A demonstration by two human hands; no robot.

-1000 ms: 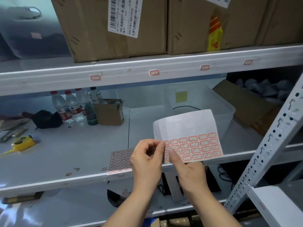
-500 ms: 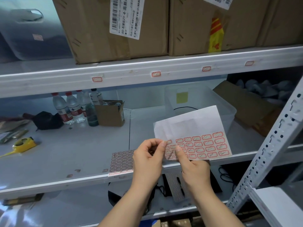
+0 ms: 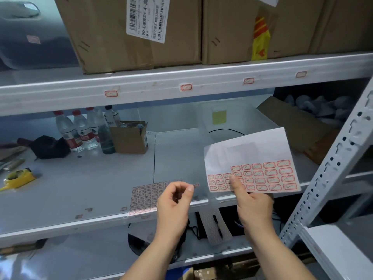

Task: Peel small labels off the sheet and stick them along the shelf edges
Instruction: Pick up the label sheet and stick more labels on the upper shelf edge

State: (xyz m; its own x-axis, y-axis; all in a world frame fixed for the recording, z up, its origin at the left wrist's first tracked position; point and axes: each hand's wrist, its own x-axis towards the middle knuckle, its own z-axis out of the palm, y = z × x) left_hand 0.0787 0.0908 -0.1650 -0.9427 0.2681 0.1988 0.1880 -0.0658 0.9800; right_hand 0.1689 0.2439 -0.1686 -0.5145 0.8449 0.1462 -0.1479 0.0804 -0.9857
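We face a grey metal shelving unit [image 3: 60,190], and across its upper shelf edge [image 3: 181,96] we count four red-bordered labels already stuck, running left to right: [image 3: 111,93], [image 3: 186,87], [image 3: 248,80] and [image 3: 301,74]. Above them sit two large cardboard boxes [image 3: 113,37], side by side. On the middle shelf we see a clear plastic bin [image 3: 238,118] toward the back, a small open carton [image 3: 129,138] with water bottles [image 3: 80,132] just left of it, and a yellow tape measure [image 3: 18,177] far left.

Next in size is the label sheet [image 3: 250,164] we hold up over the front of the middle shelf. Its long axis runs roughly left to right, tilted so the right end sits a little lower; the printed face points toward us, the upper half bare and the red-bordered labels filling the lower rows. A second sheet [image 3: 147,197] lies flat at the shelf's front edge, just left of our hands, its long axis running away from us.

Our right hand [image 3: 254,205] grips the held sheet at its lower left corner, thumb pressed on the label rows and fingers curled behind. Our left hand [image 3: 173,201] is apart from the sheet, fingers curled, with thumb and forefinger pinching one small peeled label [image 3: 196,185] that sticks out to the right of the fingertips.
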